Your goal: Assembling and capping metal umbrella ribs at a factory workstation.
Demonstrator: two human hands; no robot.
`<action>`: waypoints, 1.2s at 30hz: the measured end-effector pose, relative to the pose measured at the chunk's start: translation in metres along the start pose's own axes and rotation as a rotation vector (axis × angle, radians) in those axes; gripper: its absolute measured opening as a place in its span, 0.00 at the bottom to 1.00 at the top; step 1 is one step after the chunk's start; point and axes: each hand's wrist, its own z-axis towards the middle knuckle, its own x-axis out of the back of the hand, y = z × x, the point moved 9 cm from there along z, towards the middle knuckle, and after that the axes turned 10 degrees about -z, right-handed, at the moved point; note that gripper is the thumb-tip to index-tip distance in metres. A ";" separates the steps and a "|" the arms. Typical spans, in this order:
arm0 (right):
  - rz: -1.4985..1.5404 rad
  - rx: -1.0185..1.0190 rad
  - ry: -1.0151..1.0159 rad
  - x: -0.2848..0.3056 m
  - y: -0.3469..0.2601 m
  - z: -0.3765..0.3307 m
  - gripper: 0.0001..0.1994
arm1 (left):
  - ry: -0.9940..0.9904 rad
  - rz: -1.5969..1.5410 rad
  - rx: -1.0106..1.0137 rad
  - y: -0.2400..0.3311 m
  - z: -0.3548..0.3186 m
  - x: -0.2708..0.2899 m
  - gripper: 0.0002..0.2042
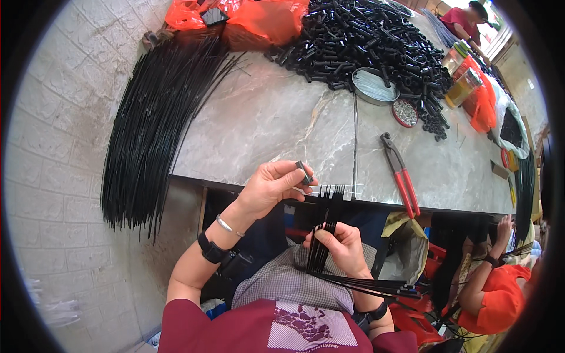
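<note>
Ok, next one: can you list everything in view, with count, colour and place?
Table: one, grey, centre
Wall: one, whitish, left
Strand bundle: one, black, over table's left end
Tubes: too many to count, black, far side
Bags: at least two, red, far left and right
Tin: one, silvery, by the tubes
Dish: one, red, beside tin
Pliers: one, red-handled, table's right
Jars: at least two, yellowish, far right
Sack: one, yellowish, below table edge
Co-workers: at least two, reddish tops, right
Held tube: one, black, left hand
Held strands: several, black, right hand
Pale sticks: at least two, whitish, across held strands
Left hand: one, bare, table edge
Right hand: one, bare, lower
</note>
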 end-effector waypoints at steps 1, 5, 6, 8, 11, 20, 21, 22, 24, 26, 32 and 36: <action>-0.007 0.000 -0.002 -0.001 0.000 0.001 0.07 | -0.014 0.001 -0.008 0.000 -0.001 0.001 0.10; -0.011 -0.007 -0.008 -0.001 -0.002 0.002 0.07 | -0.029 -0.009 0.036 -0.001 -0.001 -0.003 0.11; -0.007 -0.003 -0.004 0.000 -0.003 0.002 0.07 | -0.045 -0.013 0.036 -0.001 -0.001 -0.004 0.11; -0.001 0.000 0.002 0.001 -0.004 0.002 0.07 | -0.061 -0.017 0.038 -0.002 0.000 -0.006 0.11; 0.003 -0.007 0.002 0.002 -0.002 0.002 0.07 | -0.061 0.002 0.038 -0.004 0.000 -0.007 0.11; 0.014 -0.007 0.001 0.003 0.000 0.000 0.07 | 0.011 0.020 -0.020 -0.004 0.001 0.005 0.09; 0.013 -0.003 -0.001 0.003 0.000 0.000 0.07 | 0.019 0.007 -0.016 -0.005 0.000 0.006 0.09; 0.012 0.000 -0.003 0.003 0.000 0.001 0.07 | 0.028 -0.006 -0.012 -0.005 0.000 0.007 0.09; 0.020 0.001 -0.007 0.002 0.000 0.001 0.07 | 0.038 -0.019 -0.005 -0.002 -0.001 0.001 0.09; 0.026 0.003 -0.011 0.001 0.000 0.002 0.06 | 0.048 -0.031 0.001 -0.002 -0.002 0.002 0.09; 0.017 0.002 -0.015 -0.002 0.000 0.002 0.06 | 0.069 -0.060 0.056 -0.006 -0.005 0.006 0.10; -0.004 -0.016 -0.025 -0.002 0.001 0.003 0.06 | 0.032 -0.043 0.088 -0.006 -0.007 0.002 0.11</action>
